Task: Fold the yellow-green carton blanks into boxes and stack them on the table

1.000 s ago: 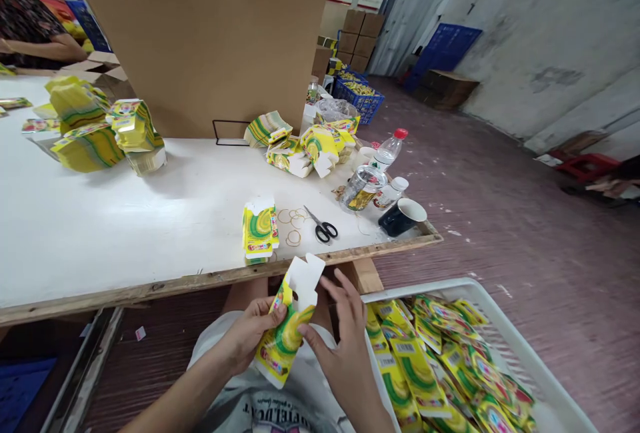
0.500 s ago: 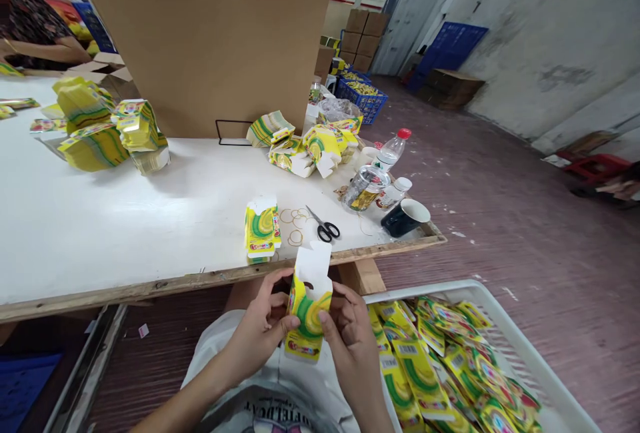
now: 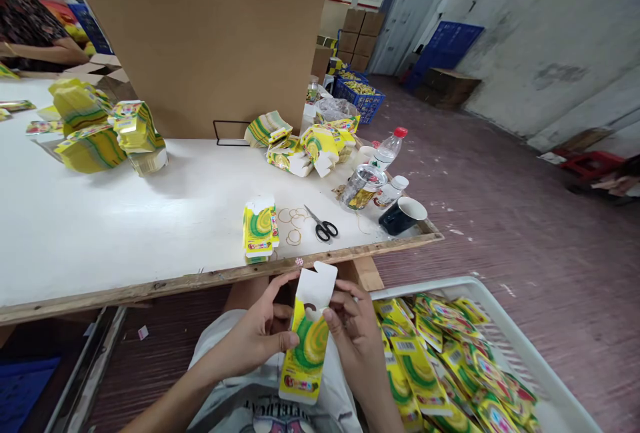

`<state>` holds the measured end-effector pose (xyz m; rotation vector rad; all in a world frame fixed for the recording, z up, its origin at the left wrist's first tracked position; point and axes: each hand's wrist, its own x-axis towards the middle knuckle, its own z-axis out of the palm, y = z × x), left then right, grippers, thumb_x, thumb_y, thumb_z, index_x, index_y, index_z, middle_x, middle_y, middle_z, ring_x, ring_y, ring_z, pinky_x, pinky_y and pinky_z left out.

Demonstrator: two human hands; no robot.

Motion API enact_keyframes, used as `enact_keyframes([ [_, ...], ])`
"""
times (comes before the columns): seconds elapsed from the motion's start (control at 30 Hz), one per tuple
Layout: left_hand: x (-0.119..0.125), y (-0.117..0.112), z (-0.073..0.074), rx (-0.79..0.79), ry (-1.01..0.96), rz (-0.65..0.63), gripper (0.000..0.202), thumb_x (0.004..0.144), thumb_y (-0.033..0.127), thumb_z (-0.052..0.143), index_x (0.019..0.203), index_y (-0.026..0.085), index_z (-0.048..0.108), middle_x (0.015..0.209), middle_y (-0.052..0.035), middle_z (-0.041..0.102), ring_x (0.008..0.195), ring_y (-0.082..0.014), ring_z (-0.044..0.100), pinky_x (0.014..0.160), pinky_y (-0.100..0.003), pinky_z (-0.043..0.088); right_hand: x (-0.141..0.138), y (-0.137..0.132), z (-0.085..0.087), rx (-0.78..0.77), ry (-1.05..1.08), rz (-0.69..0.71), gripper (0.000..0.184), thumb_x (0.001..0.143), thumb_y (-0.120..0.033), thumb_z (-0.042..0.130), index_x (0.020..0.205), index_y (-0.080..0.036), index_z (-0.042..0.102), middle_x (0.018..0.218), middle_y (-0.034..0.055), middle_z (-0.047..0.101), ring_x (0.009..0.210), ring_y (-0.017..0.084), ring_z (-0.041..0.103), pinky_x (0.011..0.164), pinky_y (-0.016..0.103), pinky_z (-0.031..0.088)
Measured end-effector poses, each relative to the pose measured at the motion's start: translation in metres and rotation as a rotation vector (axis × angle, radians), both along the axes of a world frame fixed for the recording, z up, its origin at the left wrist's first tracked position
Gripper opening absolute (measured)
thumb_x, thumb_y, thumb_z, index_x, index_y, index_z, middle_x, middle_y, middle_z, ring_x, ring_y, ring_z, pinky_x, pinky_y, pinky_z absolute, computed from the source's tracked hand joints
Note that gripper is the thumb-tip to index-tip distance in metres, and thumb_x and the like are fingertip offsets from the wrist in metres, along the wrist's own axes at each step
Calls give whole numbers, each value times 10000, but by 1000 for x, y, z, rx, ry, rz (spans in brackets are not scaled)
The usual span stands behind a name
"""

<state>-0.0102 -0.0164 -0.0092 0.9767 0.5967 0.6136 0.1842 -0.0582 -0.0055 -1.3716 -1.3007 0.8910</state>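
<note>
Pinching a yellow-and-green printed carton (image 3: 306, 360) over the lap, the left hand (image 3: 265, 333) has its thumb on the left edge, while the right hand (image 3: 357, 333) grips the opposite side, thumb on the front near the cut-out; a white flap stands up at the carton's top. Just right of the hands, a white plastic tray (image 3: 473, 283) holds a jumbled layer of filled-looking yellow packs (image 3: 417, 370). Beyond the lap runs the wood-edged white table (image 3: 200, 220), where a small stack of flat cartons (image 3: 260, 228) lies close to the edge, beside loose rubber bands (image 3: 295, 220) and black-handled scissors (image 3: 326, 230). Near the table's right corner are a dark mug (image 3: 397, 218), a clear jar (image 3: 361, 188) and a red-capped bottle (image 3: 387, 152). Farther back, bundled cartons (image 3: 93, 136) sit left of a tall cardboard panel (image 3: 200, 40); past it, a blue crate (image 3: 367, 106) stands on the floor near stacked boxes (image 3: 360, 33).
</note>
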Motion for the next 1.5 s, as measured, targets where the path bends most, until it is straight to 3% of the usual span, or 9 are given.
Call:
enact_keyframes([
  [0.2,1,3,-2,218,205,95,462,852,333,733,1274,201,600,1061,-104,745,976,-252,694,790,-291,532,10,1,5,125,-163,13,358,992,-466,512,976,-252,800,1005,85,716,976,248,651,839,360,518],
  [0.4,2,-1,-3,334,288,110,439,918,284,632,1346,209,572,1219,-125,709,1023,-243,701,852,-293,545,3,0,3,-195,-101,57,370,865,-410,679,1185,-224,703,684,-22,653,544,143,514,513,239,416],
  [0.53,1,0,-1,270,227,52,466,936,292,608,1382,202,510,1187,-126,728,1064,-247,690,901,-315,524,-8,1,-3,-153,-130,-54,260,865,-351,644,1082,-210,662,547,-88,465,480,119,439,484,219,367],
  [0.7,7,3,-1,103,178,134,560,793,316,782,1287,171,562,981,-108,778,893,-246,717,757,-293,534,-11,0,-1,-123,-189,39,315,886,-341,647,1166,-196,643,477,-116,413,420,117,418,451,216,358],
  [0.93,21,0,7,115,90,134,450,803,267,770,1227,210,632,1013,-82,765,945,-243,704,805,-306,527,2,-4,6,24,-168,-70,316,890,-316,653,1192,-238,707,1158,96,729,1021,236,700,808,315,589],
  [1.07,29,-4,4,181,80,95,448,840,256,734,1268,210,612,1037,-89,768,955,-243,709,815,-308,537,2,-7,2,1,-85,-90,267,900,-321,660,1147,-234,713,1111,85,758,988,234,720,822,325,594],
  [1.23,14,15,-5,483,354,293,466,897,246,653,1358,253,588,1286,-110,708,1157,-277,672,1007,-414,532,42,-15,5,-27,-354,-279,305,903,-468,611,1053,-241,748,1043,100,773,932,290,705,808,414,556],
  [1.37,-25,57,-17,909,783,563,512,903,282,631,1402,196,556,1542,-140,498,1467,-329,390,1208,-564,319,104,-30,0,-60,-888,-545,519,857,-644,527,1005,-218,783,1021,180,739,955,421,630,875,630,440],
  [1.5,-49,80,-25,1107,913,518,298,974,283,524,1193,208,711,1319,-101,708,1304,-291,602,1123,-536,470,100,-28,-9,-117,-731,-435,487,847,-624,580,1060,-227,763,1042,161,747,922,372,668,840,566,500],
])
